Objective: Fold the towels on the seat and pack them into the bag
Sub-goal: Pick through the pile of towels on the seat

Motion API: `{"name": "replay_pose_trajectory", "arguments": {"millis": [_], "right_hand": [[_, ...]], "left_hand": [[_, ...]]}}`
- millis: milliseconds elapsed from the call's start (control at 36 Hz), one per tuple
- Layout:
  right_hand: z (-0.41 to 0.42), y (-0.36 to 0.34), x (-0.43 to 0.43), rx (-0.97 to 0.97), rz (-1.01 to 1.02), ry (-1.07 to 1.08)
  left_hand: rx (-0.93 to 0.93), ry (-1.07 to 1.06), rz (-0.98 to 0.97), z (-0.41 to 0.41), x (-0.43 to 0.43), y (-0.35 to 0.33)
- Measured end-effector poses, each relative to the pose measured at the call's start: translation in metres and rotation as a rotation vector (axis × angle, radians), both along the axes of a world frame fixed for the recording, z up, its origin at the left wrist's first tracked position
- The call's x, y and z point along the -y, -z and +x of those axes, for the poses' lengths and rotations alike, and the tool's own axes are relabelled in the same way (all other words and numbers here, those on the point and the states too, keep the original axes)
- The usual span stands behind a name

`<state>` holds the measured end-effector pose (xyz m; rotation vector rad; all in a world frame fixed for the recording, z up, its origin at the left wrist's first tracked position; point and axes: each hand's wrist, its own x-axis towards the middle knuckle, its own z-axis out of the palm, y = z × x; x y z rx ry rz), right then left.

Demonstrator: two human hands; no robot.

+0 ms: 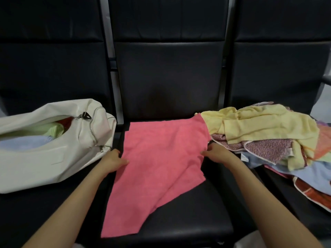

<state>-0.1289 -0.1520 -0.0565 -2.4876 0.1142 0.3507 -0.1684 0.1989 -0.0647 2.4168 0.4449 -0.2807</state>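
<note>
Pink towel [161, 158] lies skewed; left hand [114, 159] & right hand [215, 152] pinch opp. edges. Uneven pull could fold it crooked.

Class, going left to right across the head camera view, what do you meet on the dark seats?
Open white zip bag → left hand → flat pink cloth towel → right hand → heap of unfolded towels, pale yellow one on top.

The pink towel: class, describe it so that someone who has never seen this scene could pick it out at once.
Find the middle of three black padded seats, between a white zipped bag and a heap of crumpled towels. The pink terry towel lies there: the only one spread open, left hand and right hand gripping its edges.
</note>
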Motion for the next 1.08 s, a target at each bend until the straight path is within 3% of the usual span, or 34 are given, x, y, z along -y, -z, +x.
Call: {"name": "replay_pose_trajectory", "arguments": {"millis": [111, 250, 333, 389, 444, 583, 806, 861, 944, 1000, 1056, 1083], "right_hand": [[0.001, 0.012, -0.009, -0.016, -0.189, 0.043], [-0.001, 0.018, -0.014, 0.054, -0.114, 0.067], [0.001, 0.012, -0.014, 0.073, 0.293, 0.194], [0.002, 0.000, -0.012, 0.021, 0.649, 0.284], [0.002, -0.010, -0.006, 0.001, 0.758, 0.295], [0.001, -0.020, 0.023, 0.074, 0.457, 0.231], [-0.013, -0.030, 0.045, -0.209, 0.377, -0.115], [-0.011, -0.032, 0.045, -0.155, 0.410, -0.105], [-0.005, -0.034, 0.037, 0.152, 0.675, 0.085], [-0.001, -0.033, 0.030, 0.342, 0.748, 0.193], [-0.002, -0.032, 0.025, 0.348, 0.720, 0.183], [-0.001, -0.028, 0.025, 0.307, 0.664, 0.161]], "left_hand": [[-0.081, 0.062, 0.222, -0.005, -0.003, 0.001], [-0.066, 0.081, 0.161, -0.008, -0.003, 0.003], [0.006, 0.040, 0.049, -0.007, -0.007, 0.002], [-0.011, 0.023, -0.179, -0.008, -0.008, -0.003], [-0.034, 0.010, -0.376, -0.008, -0.010, -0.008], [0.047, -0.076, -0.518, -0.009, -0.017, -0.016], [-0.180, 0.126, -0.522, -0.012, -0.019, -0.017], [-0.113, 0.120, -0.566, -0.011, -0.017, -0.020], [0.248, -0.013, -0.705, -0.005, -0.011, -0.023], [0.433, -0.069, -0.767, -0.001, -0.007, -0.023], [0.462, -0.073, -0.723, 0.000, -0.005, -0.017], [0.450, -0.053, -0.604, 0.001, -0.007, -0.012]]}}
